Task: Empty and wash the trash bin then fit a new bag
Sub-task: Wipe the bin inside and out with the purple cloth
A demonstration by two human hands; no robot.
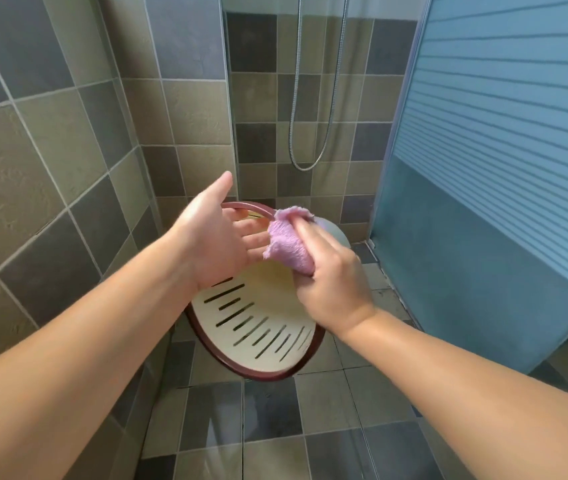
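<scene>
Cream slotted trash bin [258,327], maroon-rimmed, tipped toward camera over tiled floor [268,427]. Left hand [213,244] grips its far rim, thumb raised. Right hand [331,282] clutches bunched pink cloth [287,240] inside the bin's mouth.

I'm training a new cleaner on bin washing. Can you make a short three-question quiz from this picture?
1. True or false: the right hand holds a pink cloth.
2. Which hand steadies the trash bin by its dark red rim? A) left B) right C) neither
3. Fill in: the shower hose hangs against the ____ wall behind the bin.

Key:
1. True; its grip is bunched round the cloth.
2. A; the left hand reaches over the rim, fingers inside the bin.
3. tiled
</scene>
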